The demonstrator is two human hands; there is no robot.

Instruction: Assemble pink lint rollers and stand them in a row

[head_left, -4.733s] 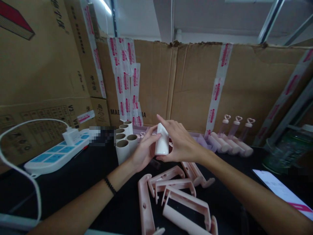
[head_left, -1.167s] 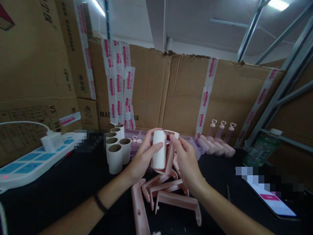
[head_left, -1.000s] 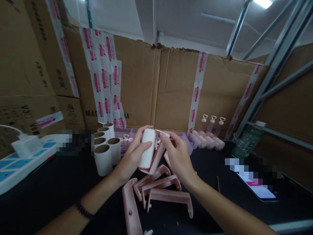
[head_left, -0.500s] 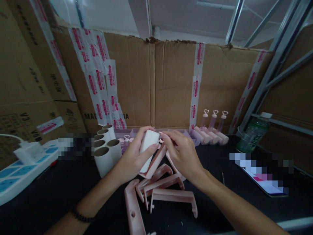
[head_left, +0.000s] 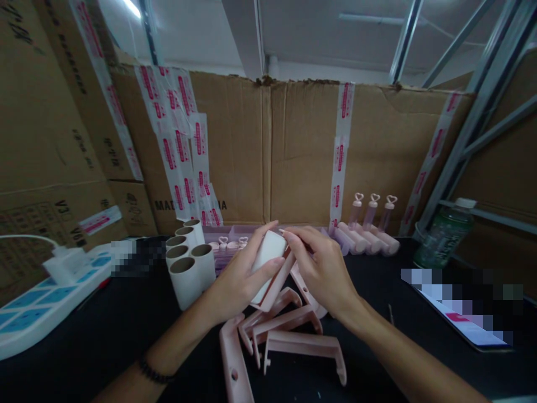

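Note:
My left hand [head_left: 247, 268] is closed around a white, round-cornered oblong block [head_left: 268, 260], its thumb lying across the front. Along the block's right side runs a pink U-shaped bracket [head_left: 277, 285], partly covered by the block and my fingers. At their upper end, my right hand [head_left: 323, 263] has thumb and forefinger pinched together; what sits between the fingertips is too small to make out. Below both hands several more pink brackets [head_left: 306, 342] lie in a loose pile on the black tabletop [head_left: 356, 369].
White open-topped tubes [head_left: 184, 285] stand left of my hands. Behind is a purple tray [head_left: 243, 230] with heart-topped pink pieces. Pink cylinders with heart-topped stems [head_left: 367, 240] lie back right, near a green bottle [head_left: 444, 235] and a phone [head_left: 474, 327]. A power strip [head_left: 25, 330] lies left.
The whole view has shifted slightly, so everything appears a little lower and further right. Both hands keep much the same hold at the white block and pink bracket.

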